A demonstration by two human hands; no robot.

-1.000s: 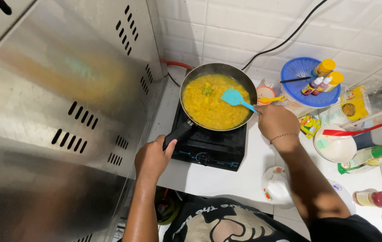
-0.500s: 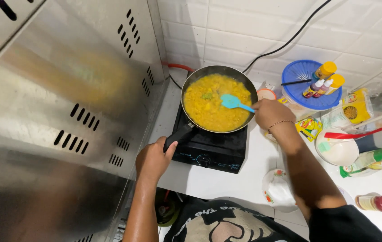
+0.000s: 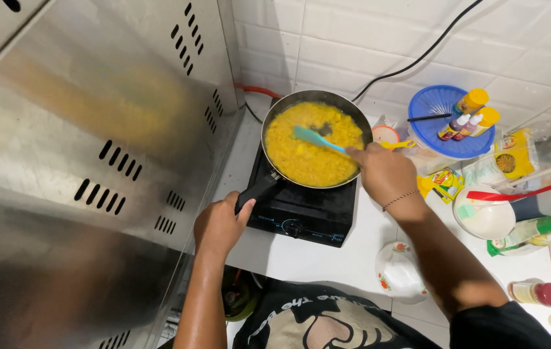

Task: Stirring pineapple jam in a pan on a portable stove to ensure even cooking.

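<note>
Since the earlier frames the turquoise spatula [image 3: 311,137] has swept leftwards across the pan, its blade now over the middle of the yellow food [image 3: 314,148] instead of the right side; the right hand [image 3: 384,173] has followed it in towards the pan's right rim; the left hand [image 3: 218,225] has stayed on the handle. Left fingers are wrapped closed around the black pan handle [image 3: 257,191]; right fingers are closed on the spatula's handle, with the blade tilted down into the food. The frying pan [image 3: 353,116] sits on a black single-burner cooktop [image 3: 308,216], which stands on the white surface near its left edge, close beside a steel hood [image 3: 94,161]. Right of the pan, near the back wall, a blue plastic lid [image 3: 440,126] carries small bottles [image 3: 469,106]; a white bowl [image 3: 486,220] with a red utensil [image 3: 521,192] across it stands well right of the cooktop; a patterned dish [image 3: 398,271] lies near the front edge; a red-capped jar [image 3: 537,293] lies towards the front right corner.
</note>
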